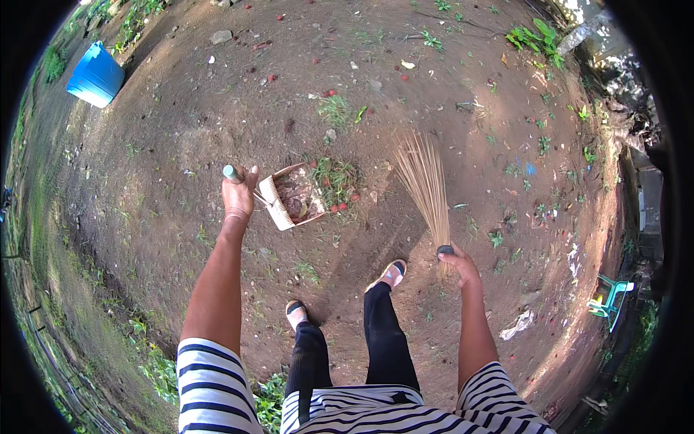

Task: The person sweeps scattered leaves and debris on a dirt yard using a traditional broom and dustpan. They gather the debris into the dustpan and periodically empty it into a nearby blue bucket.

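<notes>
My left hand (237, 194) is closed around the upright handle (232, 173) of a dustpan (276, 203). The pan rests on bare soil with its mouth facing right, and brown debris lies inside it. Against the mouth is a patch of grass (337, 179) with several small red fruits (342, 206) in and around it; I cannot tell whether the grass is rooted or loose. My right hand (460, 264) grips a stick broom (425, 184) at its dark binding (444, 250). The bristles fan out away from me, to the right of the grass and apart from it.
A blue plastic bucket (96, 75) stands at the far left. To the right is a green plastic chair (611, 301), near the edge of the yard. A crumpled white scrap (518, 324) lies on the soil. Leafy plants (537, 39) grow at the upper right, and a flat stone (220, 37) sits farther off.
</notes>
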The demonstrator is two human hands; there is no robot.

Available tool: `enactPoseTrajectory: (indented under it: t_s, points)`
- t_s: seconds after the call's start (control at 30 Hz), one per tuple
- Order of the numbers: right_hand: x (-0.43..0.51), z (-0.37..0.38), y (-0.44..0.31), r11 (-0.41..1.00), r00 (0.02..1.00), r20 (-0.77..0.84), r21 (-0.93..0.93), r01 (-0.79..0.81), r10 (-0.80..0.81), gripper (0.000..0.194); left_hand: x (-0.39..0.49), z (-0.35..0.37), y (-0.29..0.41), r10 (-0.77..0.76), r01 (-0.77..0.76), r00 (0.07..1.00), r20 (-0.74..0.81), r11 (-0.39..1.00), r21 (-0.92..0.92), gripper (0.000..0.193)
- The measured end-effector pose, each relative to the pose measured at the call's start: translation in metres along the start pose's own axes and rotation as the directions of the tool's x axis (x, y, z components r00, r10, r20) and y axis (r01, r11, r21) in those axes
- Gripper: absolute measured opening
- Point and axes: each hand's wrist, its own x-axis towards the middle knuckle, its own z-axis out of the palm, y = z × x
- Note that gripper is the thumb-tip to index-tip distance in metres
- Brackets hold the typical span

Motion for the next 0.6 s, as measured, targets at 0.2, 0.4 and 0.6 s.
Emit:
enactPoseTrajectory:
  t_s: [0.2, 0.4, 0.6]
  points:
    - [0.091, 0.091, 0.039, 0.898, 0.994, -0.089, -0.431, -0.089, 0.055, 0.071, -0.009, 0.011, -0.035, -0.069, 0.048, 0.992, -0.109, 0.982, -0.182, 0.036]
    - [0.044, 0.153, 0.082, 0.636, 0.946, 0.311, -0.750, 0.181, 0.097, 0.090, -0.015, 0.008, -0.034, -0.142, 0.135, 0.989, -0.025, 0.972, -0.194, 0.039]
    - [-0.021, 0.085, 0.058, 0.827, 0.938, 0.346, -0.534, 0.177, 0.022, 0.088, -0.022, 0.012, -0.026, -0.155, 0.159, 0.987, 0.036, 0.979, -0.124, 0.034]
